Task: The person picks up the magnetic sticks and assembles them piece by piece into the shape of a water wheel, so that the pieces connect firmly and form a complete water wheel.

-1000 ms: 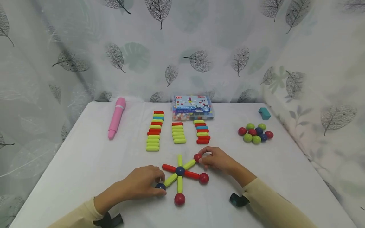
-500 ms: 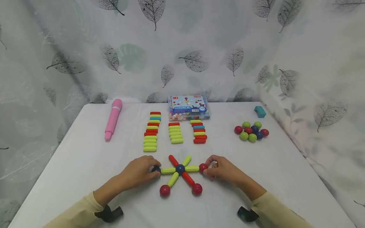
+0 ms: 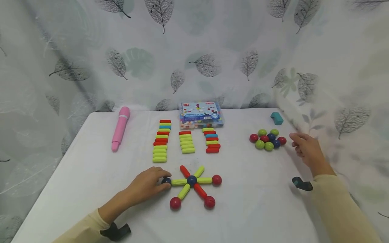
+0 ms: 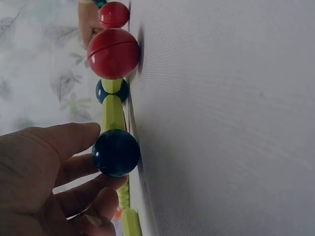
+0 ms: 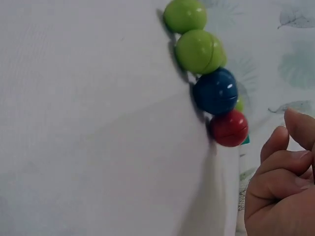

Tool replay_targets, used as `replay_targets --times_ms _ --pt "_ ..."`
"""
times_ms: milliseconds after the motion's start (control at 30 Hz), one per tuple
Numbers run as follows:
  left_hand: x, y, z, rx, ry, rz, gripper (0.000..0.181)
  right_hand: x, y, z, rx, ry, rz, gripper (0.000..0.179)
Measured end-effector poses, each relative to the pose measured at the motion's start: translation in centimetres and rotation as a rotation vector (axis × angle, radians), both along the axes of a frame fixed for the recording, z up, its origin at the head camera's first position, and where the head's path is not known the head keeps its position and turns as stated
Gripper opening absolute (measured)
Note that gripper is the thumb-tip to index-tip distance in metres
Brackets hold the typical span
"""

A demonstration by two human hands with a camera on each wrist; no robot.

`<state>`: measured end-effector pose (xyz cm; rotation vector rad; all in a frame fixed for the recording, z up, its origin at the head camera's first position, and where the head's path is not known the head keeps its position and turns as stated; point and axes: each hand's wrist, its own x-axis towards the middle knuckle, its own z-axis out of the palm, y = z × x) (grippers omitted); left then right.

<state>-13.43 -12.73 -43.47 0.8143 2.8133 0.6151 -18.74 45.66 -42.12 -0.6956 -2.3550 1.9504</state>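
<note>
A star-shaped model has a blue ball (image 3: 191,180) at its centre, with yellow-green and red rods fanning out. Three red balls cap some rods, one of them a red ball (image 3: 216,180) at the right. My left hand (image 3: 148,184) holds the dark blue end ball (image 4: 116,153) at the left tip, its thumb and fingers around it. Two upper rods have bare ends. At the right, my right hand (image 3: 308,150) hovers beside a cluster of balls, apart from the red ball (image 5: 229,128) at its edge. Its fingers are loosely bent and hold nothing.
Three columns of short rods (image 3: 160,152) lie behind the model. A lidded plastic box (image 3: 201,115) stands at the back, a pink microphone-shaped thing (image 3: 121,129) at the left. A teal piece (image 3: 277,118) sits behind the ball cluster (image 3: 268,146).
The model has turned clockwise, with both hands on its end balls. My right hand has let go of the red ball and moved right and back to the cluster.
</note>
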Motion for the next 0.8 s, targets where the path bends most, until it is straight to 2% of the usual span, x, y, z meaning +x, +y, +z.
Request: replay_targets --times_ms 100,133,200,433,800 --pt "0.1 -0.2 -0.2 0.002 0.009 0.002 0.036 -0.7 0.5 -1.0 0.175 -0.118 0.093 0.06" --pt "0.1 -0.2 -0.2 0.003 0.011 0.0 0.035 -0.8 0.4 -1.3 0.225 -0.135 0.109 0.066" --pt "0.1 -0.3 -0.3 0.005 0.013 -0.003 0.035 -0.8 0.2 -1.8 0.258 -0.146 0.123 0.075" --pt "0.0 -0.4 -0.3 0.012 0.019 -0.032 0.034 -1.1 -0.1 -2.6 0.164 -0.129 0.105 0.073" --pt "-0.1 -0.4 -0.5 0.022 0.023 -0.038 0.032 -1.9 0.3 -3.0 0.198 -0.138 0.14 0.073"
